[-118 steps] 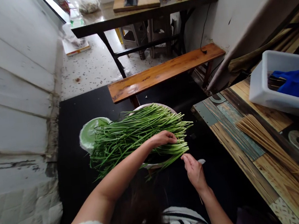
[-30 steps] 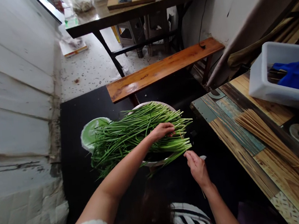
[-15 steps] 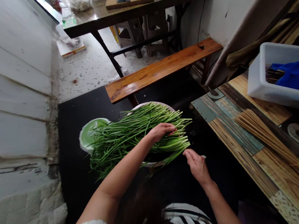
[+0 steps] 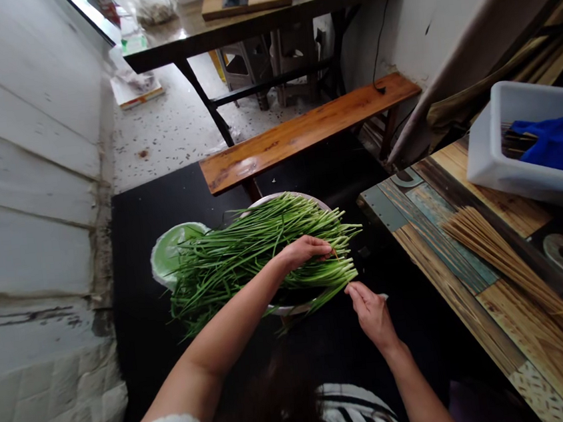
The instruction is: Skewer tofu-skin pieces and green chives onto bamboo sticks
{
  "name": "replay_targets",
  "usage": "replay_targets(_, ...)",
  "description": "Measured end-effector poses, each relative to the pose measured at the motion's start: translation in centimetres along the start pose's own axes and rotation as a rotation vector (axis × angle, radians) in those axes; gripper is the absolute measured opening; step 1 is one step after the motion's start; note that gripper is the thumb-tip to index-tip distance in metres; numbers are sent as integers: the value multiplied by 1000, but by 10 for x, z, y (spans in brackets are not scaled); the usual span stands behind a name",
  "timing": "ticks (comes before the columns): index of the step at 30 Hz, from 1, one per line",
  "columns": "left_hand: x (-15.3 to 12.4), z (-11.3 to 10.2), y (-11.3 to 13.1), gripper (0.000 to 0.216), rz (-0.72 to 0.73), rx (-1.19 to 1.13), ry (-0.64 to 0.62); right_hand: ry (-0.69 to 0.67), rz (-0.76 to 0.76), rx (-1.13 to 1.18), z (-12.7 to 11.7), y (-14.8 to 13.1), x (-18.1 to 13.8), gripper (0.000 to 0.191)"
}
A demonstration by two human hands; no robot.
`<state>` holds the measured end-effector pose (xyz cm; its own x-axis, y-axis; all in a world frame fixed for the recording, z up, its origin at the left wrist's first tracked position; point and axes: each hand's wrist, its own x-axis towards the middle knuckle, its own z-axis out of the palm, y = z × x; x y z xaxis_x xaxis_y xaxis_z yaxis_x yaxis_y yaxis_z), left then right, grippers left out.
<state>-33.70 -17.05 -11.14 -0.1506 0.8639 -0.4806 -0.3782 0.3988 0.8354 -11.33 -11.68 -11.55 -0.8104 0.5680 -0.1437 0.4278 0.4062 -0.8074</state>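
Note:
A large heap of garlic chives (image 4: pixel 244 242) lies across a pale round basin (image 4: pixel 318 200), with leaves to the left and pale stem ends to the right. Over the stem ends, my left hand (image 4: pixel 308 250) pinches at the chives, fingers closed. A small thin orange-brown piece shows at its fingertips; I cannot tell what it is. Just below the lowest stem ends, my right hand (image 4: pixel 371 310) is closed in a pinch. What its fingertips hold is too small to make out. Most of the basin is hidden under the chives.
A green plastic-covered round thing (image 4: pixel 177 245) is left of the heap. On the patchwork table (image 4: pixel 416 250) at right lie a bundle of thin bamboo sticks (image 4: pixel 503 261) and a white bin (image 4: pixel 480 143) with blue cloth. A wooden bench (image 4: pixel 303 128) stands ahead, before a dark table (image 4: pixel 183 40).
The view has shifted very slightly. My left hand's fingertips have moved a little, and the orange-brown piece beside them shows more clearly. My right hand stays in nearly the same place.

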Motion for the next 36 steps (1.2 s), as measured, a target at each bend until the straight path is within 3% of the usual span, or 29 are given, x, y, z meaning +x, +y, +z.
replay_targets(10, 0, 4, -17, 29, -25, 260, -66, -4, 27, -12, 6, 4, 3, 33)
replay_targets(12, 10, 1, -10, 25, 60, 409, 85, 9, 36, -7, 7, 4, 4, 33)
replay_targets(15, 33, -4, 1, 13, 277, 751, 473, 22, 45, 9, 8, 3, 3, 33)
replay_targets(17, 50, -6, 5, 12, 345, 939, 596, 29, 45, 14, 9, 2, 2, 34)
replay_targets(21, 69, -13, 6, 6, 372, 1011, 574, 27, 39, -1, 8, 3, -1, 34)
replay_targets(24, 60, -21, 3, 3, 412, 761, 551, 28, 49, 3, 8, 5, -3, 35)
replay_targets(29, 23, -23, 1, 26, 294, 241, 233, 35, 60, 35, 10, 8, -1, 35)
replay_targets(32, 15, -20, 0, 35, 194, 133, 134, 32, 38, 51, 9, 5, 3, 34)
replay_targets(36, 20, -21, 1, 41, 139, 55, 112, 25, 6, 40, 6, 0, 10, 34)
